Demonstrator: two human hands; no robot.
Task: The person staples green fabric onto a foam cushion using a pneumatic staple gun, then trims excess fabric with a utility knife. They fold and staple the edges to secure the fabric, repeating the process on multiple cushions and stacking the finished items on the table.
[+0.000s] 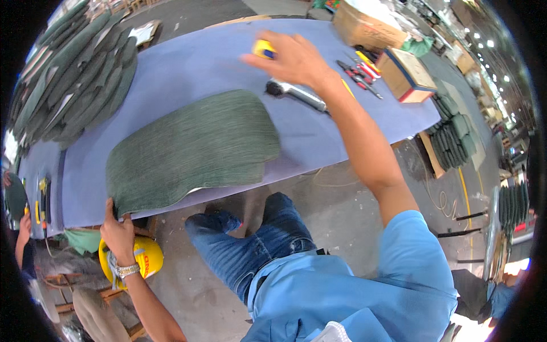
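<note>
A dark green, streaked fabric panel [191, 148] lies flat on the blue-covered table [188, 60], its near edge showing a pale strip underneath. At the panel's near-left corner is my left hand [118, 236], index finger and thumb apart along its edges; a metal-band watch circles that wrist. My right hand [293, 60], slightly blurred, is raised over the table beyond the panel. Its fingers close around a small yellow-and-blue tape measure [264, 49]. Below that hand rests a silver-and-black hand tool [299, 96], its handle end partly hidden by my forearm.
Stacked green panels [85, 85] tower at the left. Pliers and other hand tools [362, 74] lie beside a small box [407, 74], near a large carton [367, 25]. A yellow helmet [148, 256] hangs below the left table edge. Another person's hand [24, 228] shows far left.
</note>
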